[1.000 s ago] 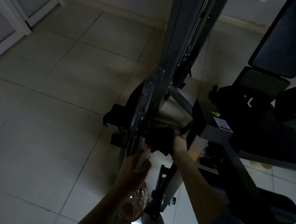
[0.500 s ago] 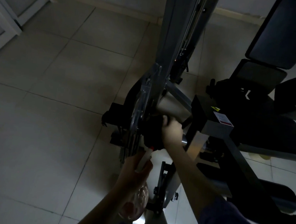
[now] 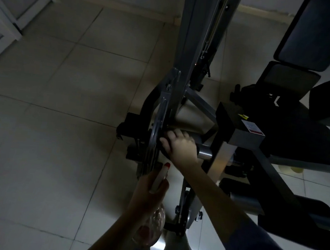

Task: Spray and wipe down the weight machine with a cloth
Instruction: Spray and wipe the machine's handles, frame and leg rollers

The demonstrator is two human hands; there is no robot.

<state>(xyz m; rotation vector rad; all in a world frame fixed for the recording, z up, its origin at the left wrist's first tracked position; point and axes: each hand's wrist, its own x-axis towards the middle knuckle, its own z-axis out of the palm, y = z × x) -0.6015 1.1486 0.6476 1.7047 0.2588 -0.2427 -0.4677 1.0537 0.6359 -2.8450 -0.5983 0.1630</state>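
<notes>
A single wide-angle view from the person's head looks steeply down and forward over the floor (image 3: pixel 48 133). The machine (image 3: pixel 189 46) rises close past the lens. Both forearms enter from the bottom edge, with the left hand (image 3: pixel 147 195) gripping a bottle (image 3: pixel 150 232) and the right hand (image 3: pixel 180 146) on a cloth (image 3: pixel 164 152), both near.

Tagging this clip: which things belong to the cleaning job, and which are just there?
Job: spray bottle in left hand; dark cloth under right hand; weight machine.
Just there: padded backrest (untouched), door frame, tiled floor.
</notes>
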